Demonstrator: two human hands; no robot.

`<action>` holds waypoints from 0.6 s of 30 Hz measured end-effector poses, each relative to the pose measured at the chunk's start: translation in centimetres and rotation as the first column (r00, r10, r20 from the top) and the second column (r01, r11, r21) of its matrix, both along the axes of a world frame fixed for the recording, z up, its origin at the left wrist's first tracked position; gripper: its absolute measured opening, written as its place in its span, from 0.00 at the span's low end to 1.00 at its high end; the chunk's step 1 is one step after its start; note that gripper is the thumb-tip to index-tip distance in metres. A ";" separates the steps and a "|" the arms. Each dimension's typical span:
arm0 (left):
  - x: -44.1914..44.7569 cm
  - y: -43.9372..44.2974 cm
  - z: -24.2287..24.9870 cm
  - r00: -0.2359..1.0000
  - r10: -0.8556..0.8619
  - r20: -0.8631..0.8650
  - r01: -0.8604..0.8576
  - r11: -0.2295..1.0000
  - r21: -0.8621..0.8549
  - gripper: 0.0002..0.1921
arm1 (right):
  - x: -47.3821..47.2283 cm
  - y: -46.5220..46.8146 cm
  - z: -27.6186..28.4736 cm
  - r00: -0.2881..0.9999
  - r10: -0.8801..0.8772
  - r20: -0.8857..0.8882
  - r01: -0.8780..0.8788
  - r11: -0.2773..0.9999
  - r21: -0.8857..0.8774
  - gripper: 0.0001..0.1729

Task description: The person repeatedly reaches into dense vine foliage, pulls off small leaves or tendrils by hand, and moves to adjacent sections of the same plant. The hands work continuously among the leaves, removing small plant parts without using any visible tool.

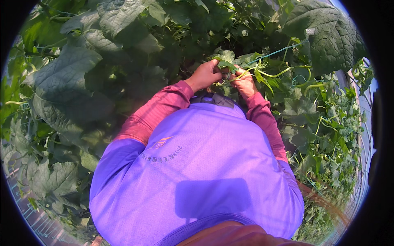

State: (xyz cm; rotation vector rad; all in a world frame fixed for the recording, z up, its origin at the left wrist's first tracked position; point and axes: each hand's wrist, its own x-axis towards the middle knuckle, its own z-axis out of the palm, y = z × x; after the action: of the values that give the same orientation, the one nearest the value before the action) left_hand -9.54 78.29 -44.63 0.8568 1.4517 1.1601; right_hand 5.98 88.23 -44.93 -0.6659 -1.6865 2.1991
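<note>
Close together in front of my waist, both hands are at a climbing vine. My left hand (pixel 204 75) has its fingers curled against a lobed green leaf (pixel 227 64) and the vine beneath it. Just to the right, my right hand (pixel 245 84) pinches a pale green vine stem (pixel 244 73) with curling tendrils. A taut turquoise twine (pixel 274 53) runs from my fingers up to the right. The fingertips of both hands are partly hidden by leaf and stem, and what lies between them is hard to make out.
Large broad leaves (pixel 66 72) crowd the left side, and another big leaf (pixel 331 37) hangs at the upper right. Thinner vines and turquoise netting (pixel 300 80) fill the right. More netting (pixel 46 226) shows at the lower left. My purple shirt (pixel 209 147) bears printed writing.
</note>
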 end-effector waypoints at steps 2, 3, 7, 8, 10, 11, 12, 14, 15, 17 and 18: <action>0.1 -0.2 -0.2 0.999 0.037 -0.008 -0.037 0.999 0.005 0.17 | 0.0 -0.4 0.8 0.998 -0.028 0.061 0.029 0.999 -0.029 0.11; 0.2 -0.2 -0.8 0.998 0.070 -0.007 -0.070 0.997 0.032 0.17 | 0.1 -0.6 1.4 0.995 -0.041 0.092 0.045 0.998 -0.043 0.11; 0.0 0.2 -0.9 0.996 0.094 -0.001 -0.094 0.992 0.081 0.18 | 0.7 0.1 0.5 0.996 -0.018 0.087 0.025 0.997 -0.076 0.08; 0.0 0.3 -0.1 0.998 0.058 -0.036 -0.055 0.996 0.070 0.18 | 0.8 -0.1 -0.3 0.991 -0.104 0.081 0.111 0.989 -0.095 0.09; 0.3 0.4 -0.9 0.999 0.018 -0.035 -0.015 0.996 0.086 0.17 | 0.3 -0.3 -3.9 0.976 -0.135 0.170 0.147 0.987 -0.059 0.11; 0.5 0.5 -1.0 1.000 -0.005 -0.031 0.007 0.996 0.093 0.17 | 0.2 -0.5 -4.8 0.964 -0.154 0.217 0.166 0.985 -0.040 0.12; 0.6 0.4 -1.0 0.988 -0.063 -0.141 0.076 0.993 0.087 0.15 | 0.1 -1.0 -5.6 0.893 -0.177 0.413 0.191 0.982 0.008 0.15; 0.7 0.3 -0.6 0.921 -0.161 -0.356 0.194 0.979 0.060 0.12 | 0.3 -2.0 -3.8 0.944 -0.108 0.311 0.168 0.970 -0.174 0.14; 0.6 0.5 -0.9 0.912 -0.122 -0.391 0.168 0.982 0.086 0.11 | 0.6 -1.7 -3.8 0.959 -0.055 0.279 0.106 0.980 -0.170 0.14; 0.3 0.5 -2.3 0.890 -0.027 -0.455 0.102 0.985 0.140 0.09 | 1.4 -0.1 -2.4 0.898 0.167 0.406 -0.130 0.985 -0.117 0.13; 0.1 0.5 -3.0 0.859 -0.005 -0.512 0.104 0.981 0.165 0.10 | 2.1 0.3 -1.0 0.900 0.187 0.394 -0.127 0.977 -0.174 0.13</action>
State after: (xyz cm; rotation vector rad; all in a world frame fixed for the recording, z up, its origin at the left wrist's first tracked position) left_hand -9.46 78.80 -47.68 1.4110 1.7422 1.0836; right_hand 8.04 88.52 -45.96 -1.1340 -1.8392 2.4417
